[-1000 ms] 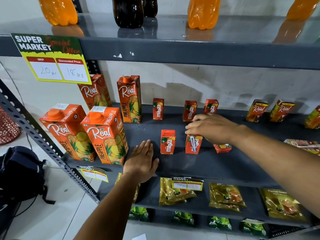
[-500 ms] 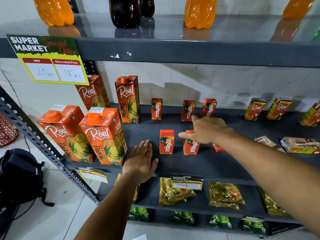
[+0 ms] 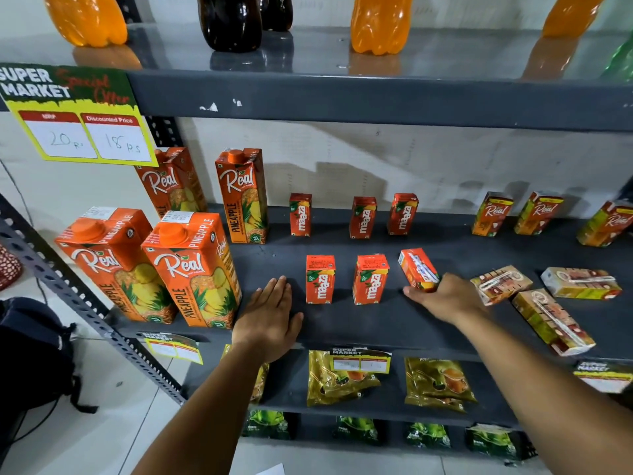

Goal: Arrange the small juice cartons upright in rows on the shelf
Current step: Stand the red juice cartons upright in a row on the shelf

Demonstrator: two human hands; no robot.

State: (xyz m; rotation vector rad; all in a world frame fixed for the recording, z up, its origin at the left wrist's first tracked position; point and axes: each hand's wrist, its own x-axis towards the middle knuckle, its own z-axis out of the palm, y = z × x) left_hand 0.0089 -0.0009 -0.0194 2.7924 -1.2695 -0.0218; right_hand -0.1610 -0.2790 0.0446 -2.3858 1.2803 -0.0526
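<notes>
right hand (image 3: 442, 296) grips tilted maaza carton (image 3: 418, 269) — tipping it upright into front row; left hand (image 3: 267, 317) flat, empty, bracing on shelf (image 3: 376, 323).

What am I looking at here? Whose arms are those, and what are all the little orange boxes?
The camera sits on a person's head, looking down at their own two arms in front of a shop shelf. The left hand lies flat on the shelf, holding nothing. The right hand grips a small Maaza carton that leans tilted. Beside it two small Maaza cartons already stand upright, with three more standing behind. On the left are big pineapple juice cartons. On the right, some small cartons lie flat.
</notes>
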